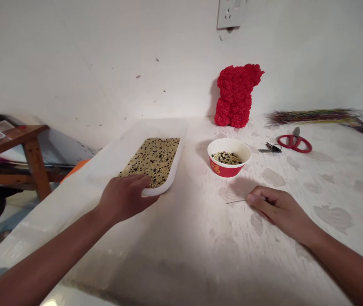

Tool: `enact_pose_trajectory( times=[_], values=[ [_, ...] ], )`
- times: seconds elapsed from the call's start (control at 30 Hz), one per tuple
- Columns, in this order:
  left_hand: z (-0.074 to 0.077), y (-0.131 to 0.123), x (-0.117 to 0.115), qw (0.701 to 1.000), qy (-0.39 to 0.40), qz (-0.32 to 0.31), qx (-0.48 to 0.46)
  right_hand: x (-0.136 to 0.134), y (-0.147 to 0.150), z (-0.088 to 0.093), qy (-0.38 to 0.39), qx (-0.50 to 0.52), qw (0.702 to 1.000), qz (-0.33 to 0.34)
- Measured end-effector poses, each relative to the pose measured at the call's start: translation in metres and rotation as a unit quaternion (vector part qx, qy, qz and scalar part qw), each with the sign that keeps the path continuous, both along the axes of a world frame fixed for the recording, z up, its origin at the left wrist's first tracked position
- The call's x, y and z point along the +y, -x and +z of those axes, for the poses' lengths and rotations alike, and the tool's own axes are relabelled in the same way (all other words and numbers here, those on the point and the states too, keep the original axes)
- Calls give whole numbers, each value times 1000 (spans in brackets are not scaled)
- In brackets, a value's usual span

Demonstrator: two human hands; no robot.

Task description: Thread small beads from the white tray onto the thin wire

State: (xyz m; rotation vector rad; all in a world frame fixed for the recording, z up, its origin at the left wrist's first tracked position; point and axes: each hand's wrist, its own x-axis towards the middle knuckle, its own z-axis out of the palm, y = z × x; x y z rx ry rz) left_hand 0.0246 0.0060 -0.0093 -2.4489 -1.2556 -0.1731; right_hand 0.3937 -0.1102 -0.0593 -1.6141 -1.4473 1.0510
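My left hand (pixel 125 196) grips the near rim of a white plastic tray (pixel 175 159) that holds a layer of tan and black beads (pixel 154 159). On the tabletop to the right, my right hand (pixel 278 208) pinches a thin needle (pixel 236 202) whose tip points left. A red paper bowl (pixel 229 157) with a white inside holds more mixed beads and stands between the tray and my right hand, a little farther back.
A red rose-covered bear (pixel 237 95) stands against the wall. Red-handled scissors (pixel 294 142), a small dark metal clip (pixel 270 148) and a bundle of coloured strands (pixel 327 117) lie at the right. A wooden table (pixel 15 148) stands to the left, beyond the white patterned tabletop (pixel 200 238).
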Motion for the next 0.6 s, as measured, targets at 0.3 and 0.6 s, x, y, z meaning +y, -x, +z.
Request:
enact_pose_trajectory(
  times=[0.3,0.6],
  values=[
    [-2,6,-8,1000,-20,-7,-14,-1,-3,-4,7,-15,1000,-8],
    [-1,-3,-8,1000,-17,-11,-7,-1,-7,-12,-12,-52,998,-14]
  ],
)
